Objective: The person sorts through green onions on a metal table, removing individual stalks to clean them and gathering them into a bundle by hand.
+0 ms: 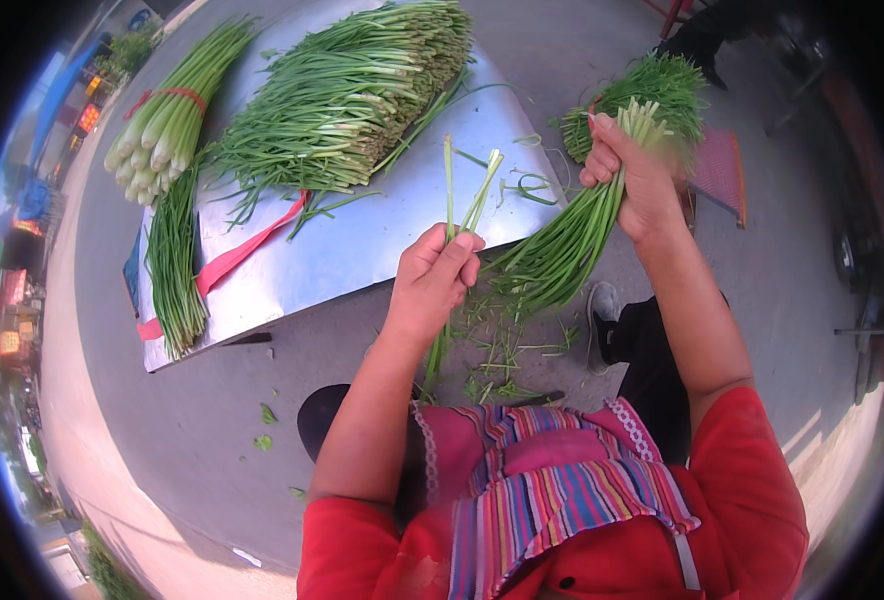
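My left hand (438, 266) pinches a few thin green stalks (479, 193), their pale ends up and their leaves hanging below my fist. My right hand (633, 169) grips a thick bunch of garlic chives (569, 247), white ends above the thumb and leaves drooping down to the left. The two hands are apart, both raised near the right part of a metal-topped table (337, 259). Across the table lies a large heap of garlic chives (344, 97). Close to the left hand, a few loose stems (536, 187) rest on the metal.
A bundle of thick green stalks (161, 127) in a red tie and a smaller chive bunch (176, 262) lie at the table's left. A red strip (251, 251) crosses the tabletop. Feathery greens (659, 86) sit beyond my right hand. Trimmings (502, 352) litter the ground.
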{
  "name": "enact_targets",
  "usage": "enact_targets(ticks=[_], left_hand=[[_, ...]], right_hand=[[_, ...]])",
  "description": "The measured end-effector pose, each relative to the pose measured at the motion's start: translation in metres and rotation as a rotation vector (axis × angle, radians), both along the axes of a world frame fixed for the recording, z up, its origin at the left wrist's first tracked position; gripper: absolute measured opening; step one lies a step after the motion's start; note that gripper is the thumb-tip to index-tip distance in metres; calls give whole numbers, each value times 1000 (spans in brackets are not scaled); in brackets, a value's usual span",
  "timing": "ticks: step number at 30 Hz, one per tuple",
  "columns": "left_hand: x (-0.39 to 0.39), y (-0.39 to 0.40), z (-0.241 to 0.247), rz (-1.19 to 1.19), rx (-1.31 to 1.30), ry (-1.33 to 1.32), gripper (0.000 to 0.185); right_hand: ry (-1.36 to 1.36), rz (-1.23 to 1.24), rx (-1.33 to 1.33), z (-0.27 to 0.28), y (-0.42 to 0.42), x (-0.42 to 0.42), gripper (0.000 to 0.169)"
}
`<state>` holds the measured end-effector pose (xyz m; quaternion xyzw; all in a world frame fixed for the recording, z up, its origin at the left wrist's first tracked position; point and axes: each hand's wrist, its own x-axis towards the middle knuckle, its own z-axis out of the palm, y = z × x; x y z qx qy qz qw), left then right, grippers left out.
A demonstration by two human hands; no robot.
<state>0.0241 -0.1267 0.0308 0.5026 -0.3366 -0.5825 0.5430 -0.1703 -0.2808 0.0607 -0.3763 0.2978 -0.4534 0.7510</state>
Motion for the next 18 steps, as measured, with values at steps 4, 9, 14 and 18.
enact_targets(ticks=[4, 9, 14, 18], left_hand=[[-6, -5, -8, -51, 25, -22, 22], [-4, -4, -1, -150, 3, 47, 24], [2, -1, -1, -53, 13, 183, 28], [-7, -1, -5, -245, 63, 89, 32]], right_hand=[[159, 244, 35, -9, 48, 32, 18], [-55, 229, 117, -8, 29, 23, 18], [-189, 99, 132, -6, -2, -3, 20], [164, 344, -27, -12, 48, 33, 21]])
